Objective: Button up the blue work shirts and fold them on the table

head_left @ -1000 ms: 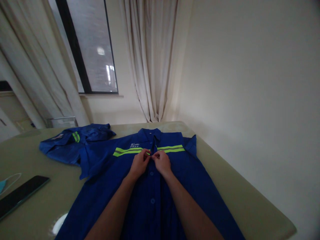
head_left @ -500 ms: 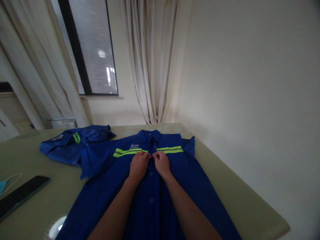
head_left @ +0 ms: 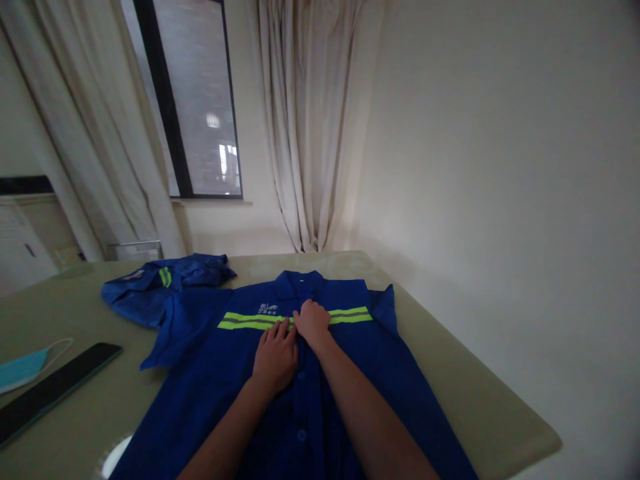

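Observation:
A blue work jacket with a yellow-green reflective chest band lies face up, its collar toward the far edge. My left hand rests palm down on the chest just under the band, fingers stretched out and a little apart. Higher up, at the front placket, my right hand has its fingers curled together on the cloth; the fingertips and whatever they pinch are partly hidden. Below the hands, a button shows on the placket.
A second, crumpled blue garment lies at the far left of the table. Nearer are a black phone and a light-blue face mask. A wall runs along the right side; curtains hang behind.
My left hand has gone from pinching at the placket to lying flat, slightly lower. My right hand has shifted slightly up the placket. The view has tilted and turned a little.

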The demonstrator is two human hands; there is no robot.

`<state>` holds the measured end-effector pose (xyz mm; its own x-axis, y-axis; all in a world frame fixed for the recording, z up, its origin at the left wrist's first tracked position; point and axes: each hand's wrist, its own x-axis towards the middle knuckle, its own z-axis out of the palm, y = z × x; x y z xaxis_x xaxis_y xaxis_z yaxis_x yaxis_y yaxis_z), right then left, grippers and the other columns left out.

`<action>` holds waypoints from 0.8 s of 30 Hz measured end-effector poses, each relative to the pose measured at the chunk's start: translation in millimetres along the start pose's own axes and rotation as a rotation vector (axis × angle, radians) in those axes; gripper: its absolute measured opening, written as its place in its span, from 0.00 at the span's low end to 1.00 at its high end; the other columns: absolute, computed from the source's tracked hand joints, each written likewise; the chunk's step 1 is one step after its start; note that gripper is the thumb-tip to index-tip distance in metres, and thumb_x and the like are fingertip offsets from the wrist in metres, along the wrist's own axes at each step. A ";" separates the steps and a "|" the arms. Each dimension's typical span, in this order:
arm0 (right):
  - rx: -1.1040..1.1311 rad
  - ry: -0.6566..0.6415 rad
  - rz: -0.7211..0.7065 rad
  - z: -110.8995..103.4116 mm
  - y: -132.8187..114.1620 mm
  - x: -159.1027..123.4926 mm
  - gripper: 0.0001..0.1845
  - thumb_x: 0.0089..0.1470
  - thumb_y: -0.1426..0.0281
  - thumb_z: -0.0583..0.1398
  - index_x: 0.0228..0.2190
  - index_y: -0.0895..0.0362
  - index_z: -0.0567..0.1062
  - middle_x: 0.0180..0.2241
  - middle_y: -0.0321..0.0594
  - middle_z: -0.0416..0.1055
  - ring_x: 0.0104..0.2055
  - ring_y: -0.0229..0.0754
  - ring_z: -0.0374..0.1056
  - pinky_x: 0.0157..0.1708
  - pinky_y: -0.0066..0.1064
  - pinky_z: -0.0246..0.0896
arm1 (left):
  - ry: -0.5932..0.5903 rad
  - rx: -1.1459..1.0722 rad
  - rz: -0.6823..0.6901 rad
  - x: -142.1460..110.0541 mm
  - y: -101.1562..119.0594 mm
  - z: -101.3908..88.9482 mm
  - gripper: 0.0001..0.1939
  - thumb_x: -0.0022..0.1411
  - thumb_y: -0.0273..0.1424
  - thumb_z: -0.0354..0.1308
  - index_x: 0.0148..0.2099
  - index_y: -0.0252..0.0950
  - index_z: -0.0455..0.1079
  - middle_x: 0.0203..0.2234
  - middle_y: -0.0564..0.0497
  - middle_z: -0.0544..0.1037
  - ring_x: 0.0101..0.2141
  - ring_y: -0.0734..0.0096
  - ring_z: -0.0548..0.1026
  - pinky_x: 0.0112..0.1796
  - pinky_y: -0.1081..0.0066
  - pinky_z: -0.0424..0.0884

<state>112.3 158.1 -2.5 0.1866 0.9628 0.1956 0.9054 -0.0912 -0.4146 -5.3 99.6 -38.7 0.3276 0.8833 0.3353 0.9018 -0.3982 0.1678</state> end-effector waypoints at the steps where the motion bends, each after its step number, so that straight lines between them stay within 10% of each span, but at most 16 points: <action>1: 0.015 0.007 0.000 1.8 0.0 4.5 0.14 0.61 0.67 0.61 0.44 0.62 0.78 0.45 0.59 0.76 0.49 0.54 0.74 0.45 0.38 0.64 | 0.009 0.014 0.014 -4.0 1.1 -2.9 0.24 0.69 0.30 0.49 0.64 0.40 0.68 0.64 0.40 0.69 0.63 0.46 0.65 0.61 0.49 0.62; 9: 0.226 0.032 -0.061 7.0 26.5 14.6 0.11 0.64 0.67 0.58 0.34 0.53 0.80 0.34 0.38 0.80 0.37 0.39 0.75 0.35 0.25 0.59 | -0.113 0.085 -0.147 42.2 15.5 -27.1 0.14 0.68 0.26 0.47 0.45 0.33 0.75 0.39 0.36 0.79 0.42 0.49 0.78 0.41 0.57 0.72; 24: 0.391 0.026 -0.014 8.7 18.5 13.3 0.11 0.57 0.71 0.61 0.39 0.52 0.83 0.37 0.39 0.82 0.40 0.42 0.76 0.37 0.26 0.61 | -0.030 -0.219 -0.193 81.1 -25.5 5.4 0.06 0.70 0.31 0.51 0.44 0.40 0.70 0.42 0.49 0.76 0.43 0.64 0.76 0.39 0.69 0.66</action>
<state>128.2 171.4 -15.2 0.1894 0.9561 0.2235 0.6952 0.0302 -0.7182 -0.2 182.7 -20.7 0.1667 0.9537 0.2503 0.8674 -0.2626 0.4228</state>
